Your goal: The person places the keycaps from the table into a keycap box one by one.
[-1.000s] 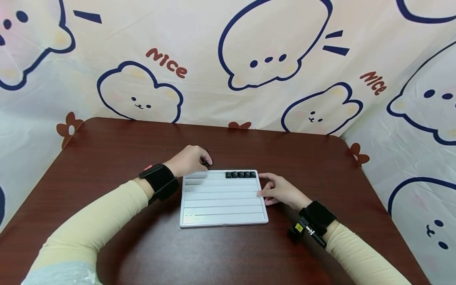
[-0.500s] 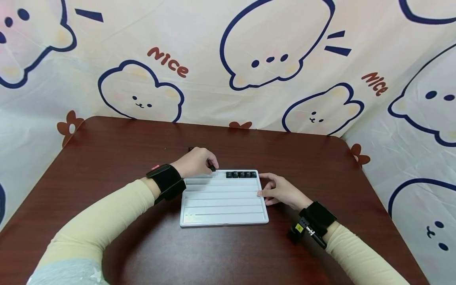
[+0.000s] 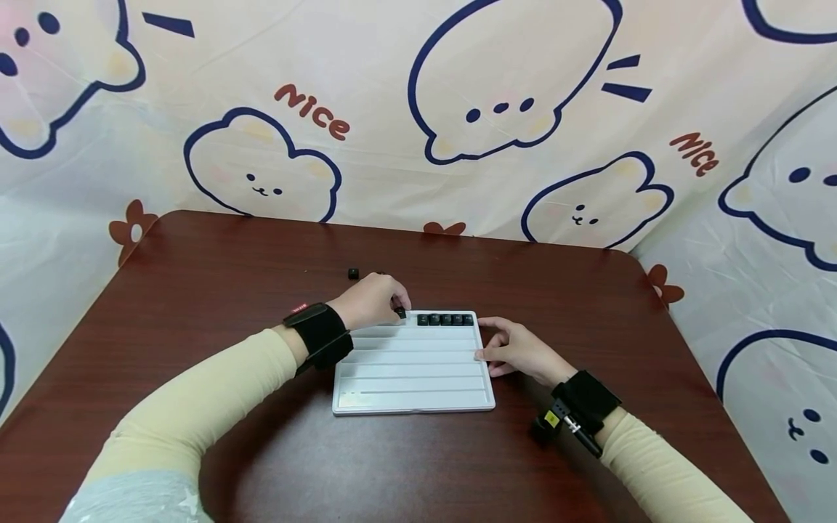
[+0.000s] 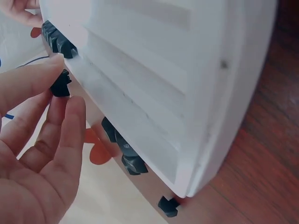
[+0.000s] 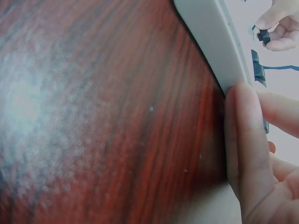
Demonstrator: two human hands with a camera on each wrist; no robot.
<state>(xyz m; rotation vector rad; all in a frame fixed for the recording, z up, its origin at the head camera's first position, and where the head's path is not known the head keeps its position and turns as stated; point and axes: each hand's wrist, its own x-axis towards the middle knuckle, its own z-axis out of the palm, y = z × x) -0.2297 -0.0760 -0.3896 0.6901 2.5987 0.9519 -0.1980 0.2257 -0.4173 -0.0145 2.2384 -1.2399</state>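
A white ridged tray (image 3: 413,381) lies flat on the table, with a short row of black keycaps (image 3: 446,319) in the right end of its top groove. My left hand (image 3: 371,299) pinches a black keycap (image 4: 60,87) between thumb and fingers, just over the tray's far edge and left of that row. At the tray's right side, my right hand (image 3: 519,354) holds the edge. Its thumb (image 5: 247,116) presses the white side wall in the right wrist view, while the index finger reaches toward the far corner.
Behind the tray, a loose keycap (image 3: 353,274) lies on the dark wooden table (image 3: 275,254). The left wrist view shows several more loose keycaps (image 4: 133,164) beyond the tray's far edge. A printed cloth (image 3: 379,87) hangs behind the table.
My left hand has moved right along the tray's far edge, carrying the keycap closer to the row. A loose keycap behind it has come into view. The right hand stays put.
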